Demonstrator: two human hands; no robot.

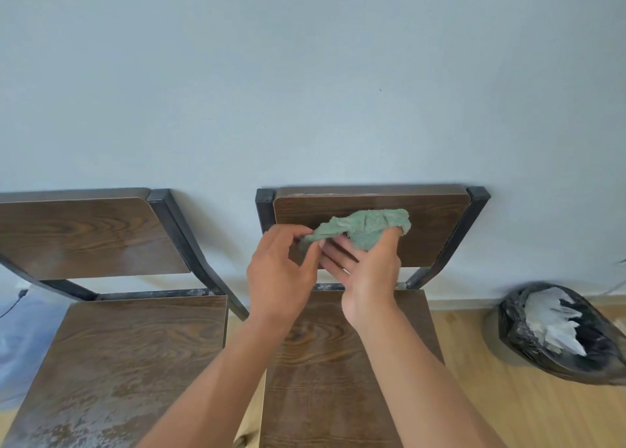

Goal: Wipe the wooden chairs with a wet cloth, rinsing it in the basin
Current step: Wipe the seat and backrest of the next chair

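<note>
Two dark wooden chairs with black metal frames stand side by side against a pale wall. The right chair (437, 230) is in front of me, the left chair (135, 346) beside it. A green cloth (366, 227) is held up in front of the right chair's backrest. My left hand (281, 278) pinches the cloth's left end between thumb and fingers. My right hand (367, 278) has the cloth draped over its fingers, thumb tucked under the right side. The basin is not in view.
A bin lined with a black bag (562, 332) holding white plastic stands on the wooden floor at the right, near the wall. A cable with a plug (18, 297) hangs at the far left. The left chair's seat shows pale smears at its front.
</note>
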